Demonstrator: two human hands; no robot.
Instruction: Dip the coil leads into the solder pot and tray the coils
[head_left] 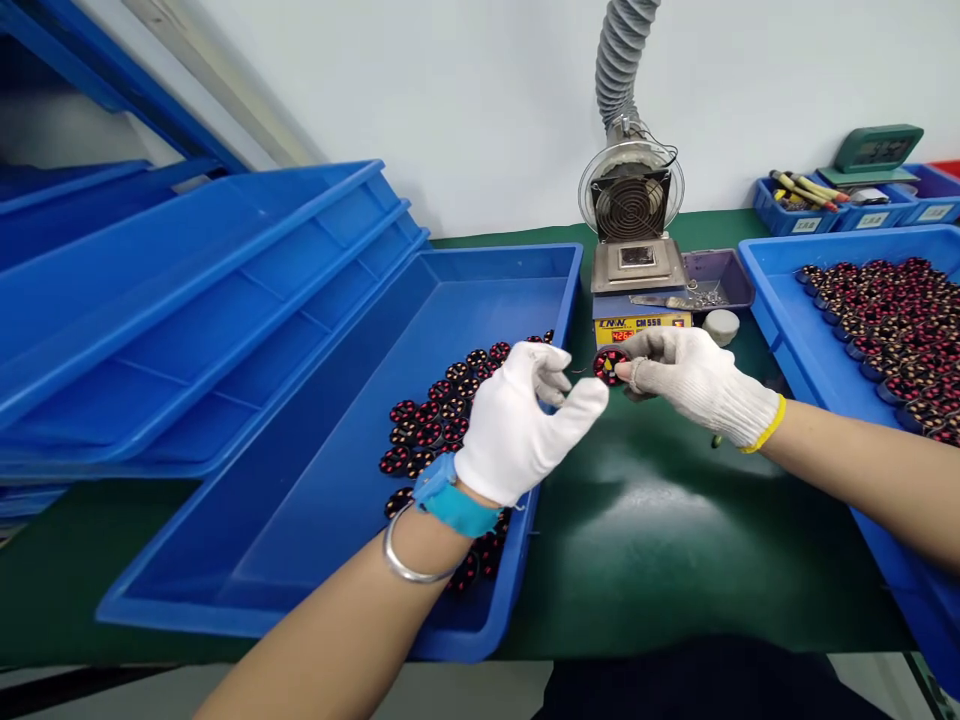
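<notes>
My right hand (pixel 686 375), in a knitted white glove with a yellow cuff, pinches a small round black part with red marks (pixel 606 366) at its edge. The part is held in front of the solder pot (pixel 637 325), which has a yellow front and a lit red display. My left hand (pixel 525 415), also in a white glove, has thumb and fingers apart with nothing between them. It hovers over the right side of the left blue tray (pixel 315 500), where many similar round parts (pixel 427 425) lie, some hidden under the hand and wrist.
A round fan (pixel 631 200) with a grey hose (pixel 626 60) stands behind the pot. Beside it are a small dark tray (pixel 720 280) and a white round container (pixel 721 326). The right blue tray (pixel 795 330) holds many round parts. Stacked blue trays (pixel 247 310) lean at left.
</notes>
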